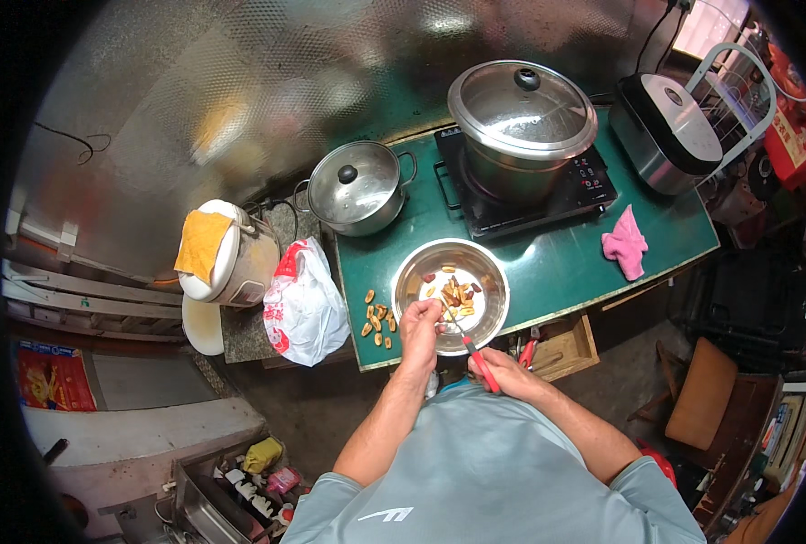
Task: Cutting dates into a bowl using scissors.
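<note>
My right hand (510, 374) grips the red-handled scissors (468, 343), whose blades point up and left over a stainless steel bowl (498, 304). The scissors' handles are spread apart. My left hand (418, 332) is closed in a pinch at the bowl's near left rim, close to the blade tips; whatever its fingers hold is too small to make out. Several dark red and yellowish-brown dried fruit pieces (457, 297), perhaps dates, lie in the bowl. More brownish pieces (380, 317) are spread on the green table (548, 295) left of the bowl.
A large lidded pot (522, 136) stands on a black induction cooker (484, 218). Left of it is a smaller lidded pot (353, 190). A white plastic bag (307, 308), a pink cloth (625, 243) and a rice cooker (666, 131) are around. An open drawer (566, 354) juts out below.
</note>
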The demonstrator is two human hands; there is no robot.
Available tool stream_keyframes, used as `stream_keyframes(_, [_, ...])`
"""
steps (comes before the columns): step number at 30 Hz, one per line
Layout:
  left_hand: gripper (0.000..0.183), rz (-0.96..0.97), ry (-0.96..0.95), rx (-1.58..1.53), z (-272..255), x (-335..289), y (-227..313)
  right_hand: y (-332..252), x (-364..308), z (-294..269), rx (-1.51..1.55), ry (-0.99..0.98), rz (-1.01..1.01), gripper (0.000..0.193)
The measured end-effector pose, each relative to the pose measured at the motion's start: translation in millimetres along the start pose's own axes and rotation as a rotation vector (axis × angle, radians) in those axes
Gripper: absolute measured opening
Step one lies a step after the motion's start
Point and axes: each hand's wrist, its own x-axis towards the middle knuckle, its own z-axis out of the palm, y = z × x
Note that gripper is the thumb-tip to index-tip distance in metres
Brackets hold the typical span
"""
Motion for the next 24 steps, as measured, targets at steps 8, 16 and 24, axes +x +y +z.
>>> stream_keyframes(8, [0.018, 0.009, 0.013, 0.039, -1, 4, 6, -12, -5, 0, -0.130, 0.081, -0.029, 0.045])
stream_keyframes(16, [0.016, -0.041, -0.103, 0.108, -19, 12, 17, -6, -5, -5, -0.098, 0.061, -0.033, 0.036])
stream_keyframes(24, [0.016, -0.100, -0.138, 0.089, -36, 14, 23, -25, -14, -6, 0.317, -0.037, 0.044, 0.030])
